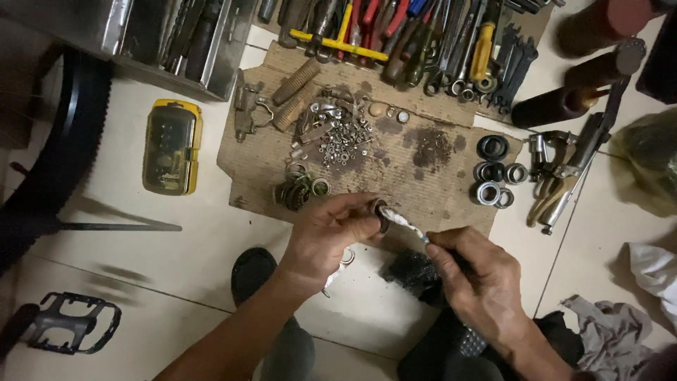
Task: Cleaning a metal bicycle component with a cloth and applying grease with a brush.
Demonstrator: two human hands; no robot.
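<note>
On a tiled floor (176, 261), over oil-stained cardboard (437, 190) strewn with nuts (342, 137), your left hand (328, 236) pinches a small metal ring (381, 215); your right hand (476, 282) grips a greasy brush (402, 220). Hold the ring steady and work the tip evenly inside.

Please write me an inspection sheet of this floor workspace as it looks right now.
Surface: pale tiled floor with stained cardboard sheet.
Job's things: left hand grips a small ring-shaped part; right hand holds a thin greasy stick whose tip meets that part.
Clutter: pile of nuts, bearing rings, hand tools, yellow case, pedal, rags.
Hands: both closed on their items.
Cables: nothing seen.
Surroundings: bicycle tyre, metal toolbox.
</note>
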